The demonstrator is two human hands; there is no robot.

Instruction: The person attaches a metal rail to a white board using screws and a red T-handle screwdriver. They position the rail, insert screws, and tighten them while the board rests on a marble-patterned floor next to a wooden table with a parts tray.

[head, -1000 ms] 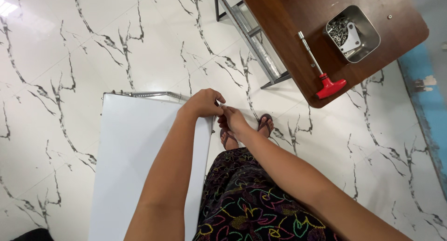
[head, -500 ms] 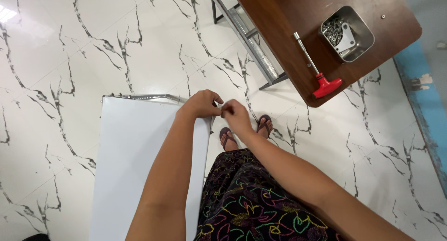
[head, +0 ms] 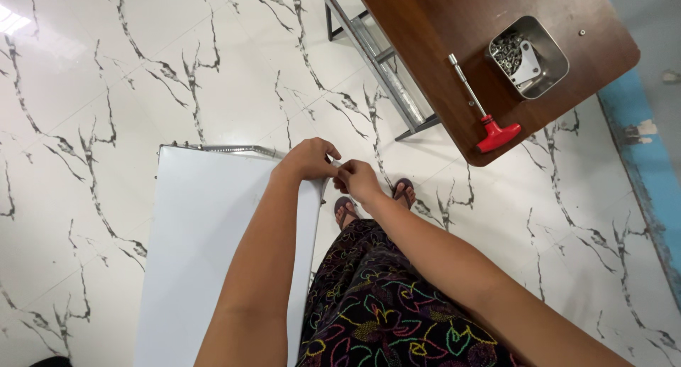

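Fingers (head: 328,153) of the left hand (head: 308,159) are curled inward and bunched at the upper right corner of the white panel (head: 206,253), thumb and fingertips drawn together as if pinched on something small; what sits between them cannot be made out. Just beside them, the fingers of the right hand (head: 358,180) are also folded and pressed together, tips turned toward the left hand, the two hands touching or nearly touching at the panel's corner.

In the head view, both forearms are seen stretched forward and down from the bottom of the frame, converging into a narrow V. The left arm is laid across the panel's right edge, wrist slightly bent, knuckles up. The right arm is brought in from the lower right, wrist bent toward the left.

The white panel is seen lying flat over the marbled white floor (head: 106,90), a metal strip (head: 220,148) running along its far edge. A patterned dark skirt (head: 383,303) is seen below the hands, and two feet in sandals (head: 404,191) are planted on the floor just past the right hand.

Well apart, at the upper right, a brown wooden table (head: 440,48) is seen, with a red-handled T-shaped tool (head: 489,129) lying near its edge and a square metal tray (head: 552,73) beside it holding small screws and a pale bracket.
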